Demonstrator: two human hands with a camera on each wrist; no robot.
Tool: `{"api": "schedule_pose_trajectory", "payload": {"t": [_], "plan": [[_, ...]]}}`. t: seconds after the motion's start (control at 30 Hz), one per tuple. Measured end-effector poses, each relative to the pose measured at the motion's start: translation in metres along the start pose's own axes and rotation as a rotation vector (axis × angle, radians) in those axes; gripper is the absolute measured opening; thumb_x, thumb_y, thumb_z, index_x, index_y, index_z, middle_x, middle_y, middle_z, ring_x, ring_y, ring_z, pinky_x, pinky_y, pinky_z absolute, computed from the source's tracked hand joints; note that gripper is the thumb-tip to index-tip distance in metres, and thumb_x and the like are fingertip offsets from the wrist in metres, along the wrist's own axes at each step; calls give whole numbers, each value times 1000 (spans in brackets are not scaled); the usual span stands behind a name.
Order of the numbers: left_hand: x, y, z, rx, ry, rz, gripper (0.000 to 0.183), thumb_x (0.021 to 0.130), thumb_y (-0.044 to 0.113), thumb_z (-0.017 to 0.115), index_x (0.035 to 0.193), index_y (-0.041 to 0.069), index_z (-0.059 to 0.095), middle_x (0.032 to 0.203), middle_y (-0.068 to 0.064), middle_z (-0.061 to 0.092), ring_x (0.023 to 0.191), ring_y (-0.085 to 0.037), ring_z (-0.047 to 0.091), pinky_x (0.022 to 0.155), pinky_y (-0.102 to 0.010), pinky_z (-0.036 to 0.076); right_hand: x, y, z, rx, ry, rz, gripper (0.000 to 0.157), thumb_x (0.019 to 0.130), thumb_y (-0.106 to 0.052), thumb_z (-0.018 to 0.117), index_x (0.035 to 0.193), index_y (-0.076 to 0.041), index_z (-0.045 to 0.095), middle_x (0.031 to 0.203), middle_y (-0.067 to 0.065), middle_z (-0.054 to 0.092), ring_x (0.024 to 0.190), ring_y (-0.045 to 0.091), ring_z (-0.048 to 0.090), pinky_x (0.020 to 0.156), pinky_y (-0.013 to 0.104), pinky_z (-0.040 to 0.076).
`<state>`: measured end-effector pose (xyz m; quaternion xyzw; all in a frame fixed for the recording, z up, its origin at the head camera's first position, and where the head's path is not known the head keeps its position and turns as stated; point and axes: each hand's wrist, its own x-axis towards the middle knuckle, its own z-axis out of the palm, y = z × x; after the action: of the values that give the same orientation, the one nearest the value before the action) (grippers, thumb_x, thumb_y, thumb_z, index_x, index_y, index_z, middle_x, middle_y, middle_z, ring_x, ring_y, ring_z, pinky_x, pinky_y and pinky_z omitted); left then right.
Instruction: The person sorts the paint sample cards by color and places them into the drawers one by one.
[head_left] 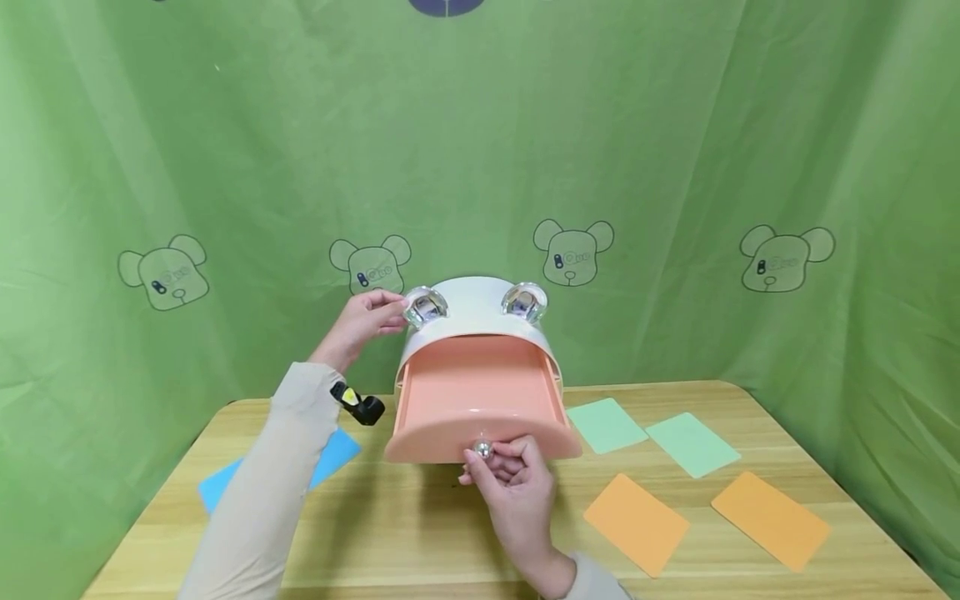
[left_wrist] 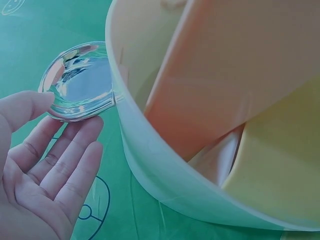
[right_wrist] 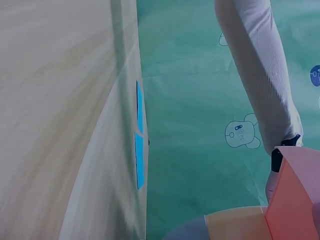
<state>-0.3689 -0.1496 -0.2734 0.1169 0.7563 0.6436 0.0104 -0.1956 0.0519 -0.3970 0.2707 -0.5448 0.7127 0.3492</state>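
Note:
A white box [head_left: 476,305] with a rounded top carries two shiny silver frog-like eyes, and its pink drawer [head_left: 474,383] is pulled out at the front. My left hand [head_left: 365,323] pinches the left silver eye [head_left: 426,307]. In the left wrist view, the thumb lies on one side of that eye [left_wrist: 80,80] and the fingers on the other. With thumb and fingers my right hand [head_left: 517,496] pinches the round silver knob [head_left: 483,449] on the drawer front. The drawer [right_wrist: 292,200] also shows at the lower right of the right wrist view, where the knob is hidden.
On the wooden table [head_left: 390,542], two green cards [head_left: 693,445] and two orange cards [head_left: 636,525] lie to the right. Blue cards [head_left: 335,458] lie at the left, partly behind my left forearm. A green curtain [head_left: 480,150] with bear-head prints hangs behind and at both sides.

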Motion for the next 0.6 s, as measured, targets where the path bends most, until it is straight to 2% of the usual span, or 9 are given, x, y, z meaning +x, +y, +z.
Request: {"api": "schedule_pose_trajectory", "payload": {"t": [0.13,0.23,0.37,0.47,0.6], "plan": [[0,0,1,1,-2,-5,29,92,18,60,115,0,56,97,-3,65,104,-31,61,88,-30,53,-1,0,-2,26,-6,15,26,75,20,65,89,16,43,79,23,67,62,15,68,53,32,58],[0,0,1,-5,1,-9,28,92,17,60,114,1,56,96,-2,65,95,-23,64,88,-30,53,-2,0,-5,34,-19,36,27,74,22,63,92,16,43,79,22,67,63,14,68,54,33,58],[-1,1,1,-7,3,-6,27,93,17,60,113,0,56,94,-1,65,85,-13,65,91,-34,52,-4,-1,-11,44,-52,19,30,73,27,60,95,17,42,75,27,62,63,14,68,55,32,58],[-2,1,1,-16,2,1,27,93,16,60,113,0,56,93,-1,65,83,-12,65,96,-40,49,-5,-4,-15,47,-79,10,29,74,26,60,95,17,42,72,26,62,63,13,68,55,32,58],[-2,1,0,-24,4,3,26,92,16,60,112,0,57,90,1,66,84,-15,65,97,-41,49,-8,-10,-24,35,-132,1,27,75,25,60,94,16,43,70,24,62,63,13,68,54,31,58]]}}
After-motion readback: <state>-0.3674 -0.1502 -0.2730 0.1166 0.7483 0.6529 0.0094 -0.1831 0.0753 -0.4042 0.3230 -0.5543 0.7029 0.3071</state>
